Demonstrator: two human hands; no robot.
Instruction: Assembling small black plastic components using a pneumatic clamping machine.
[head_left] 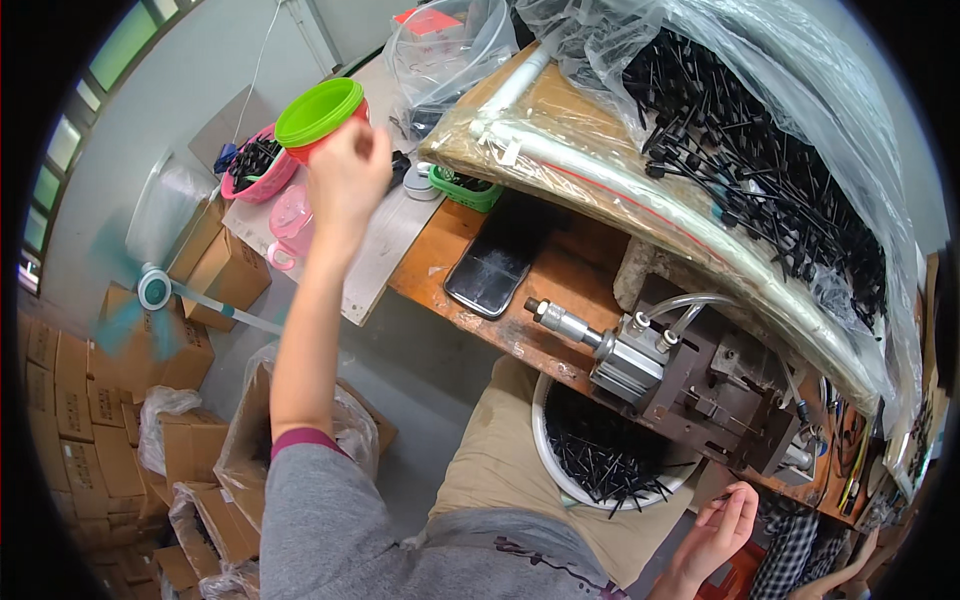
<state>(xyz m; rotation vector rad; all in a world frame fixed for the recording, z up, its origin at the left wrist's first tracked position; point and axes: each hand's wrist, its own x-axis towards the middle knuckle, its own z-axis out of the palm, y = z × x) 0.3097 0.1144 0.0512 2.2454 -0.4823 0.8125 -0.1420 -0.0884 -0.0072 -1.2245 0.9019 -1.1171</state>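
Note:
At the upper left, my left hand (pixel 348 178) is raised and blurred, its fingers curled and partly hidden. Behind it stands a red cup with a bright green rim (pixel 320 112); whether the hand touches it I cannot tell. A pink mug (pixel 291 222) is just below that hand. My right hand (pixel 722 528), low on the right, has its fingertips pinched around a small dark piece (pixel 722 497), mostly hidden. Nearby, a metal fixture with an air cylinder (pixel 630 370) sits on the bench edge. Against my lap rests a white tub (pixel 541 430) full of thin black stemmed parts (pixel 605 455).
A dark phone (pixel 490 265) lies on the wooden bench (pixel 425 265). Green (pixel 465 192) and pink (pixel 268 180) baskets hold small parts. A plastic-lined tray (pixel 560 150) heaps black parts over the bench. A fan (pixel 154 288) and cardboard boxes (pixel 95 400) stand left; another person's arm (pixel 840 580) shows lower right.

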